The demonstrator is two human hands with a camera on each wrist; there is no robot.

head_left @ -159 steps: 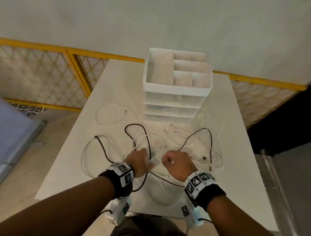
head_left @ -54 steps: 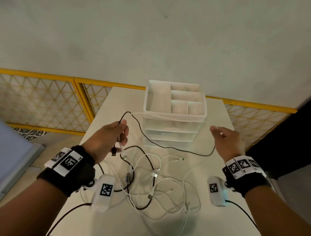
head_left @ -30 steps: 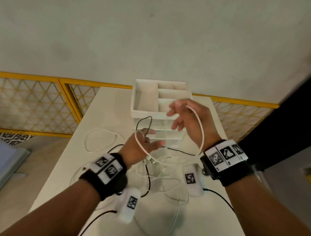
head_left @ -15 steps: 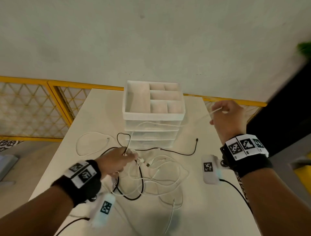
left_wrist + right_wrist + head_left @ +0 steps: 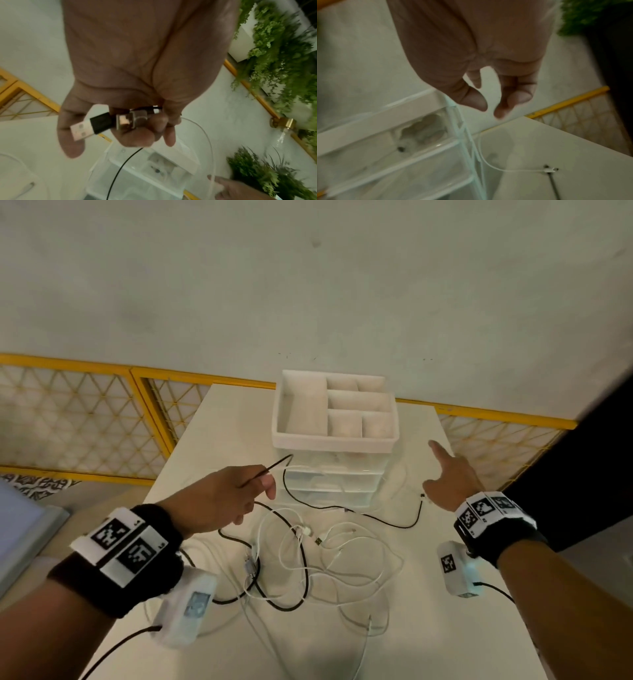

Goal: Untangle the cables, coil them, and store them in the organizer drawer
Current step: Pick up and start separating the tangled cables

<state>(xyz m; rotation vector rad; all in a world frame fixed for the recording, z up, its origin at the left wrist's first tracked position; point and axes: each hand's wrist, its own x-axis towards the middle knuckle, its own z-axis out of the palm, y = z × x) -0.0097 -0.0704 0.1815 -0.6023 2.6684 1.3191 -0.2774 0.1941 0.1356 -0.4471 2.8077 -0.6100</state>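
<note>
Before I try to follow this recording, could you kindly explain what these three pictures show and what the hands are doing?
No machine here: a person works with bare hands, wearing a camera on the head and one on each wrist. The head view looks down on a white table with a white drawer organizer at the back and a tangle of black and white cables in front.

The left wrist view looks along the left hand, which holds a black cable by its plug together with a second plug, whose cable I cannot tell.

The right wrist view looks along the right hand. Its fingers hang loosely beside the organizer and hold nothing; a white cable end lies on the table below.

No cable is coiled or stored yet.
</note>
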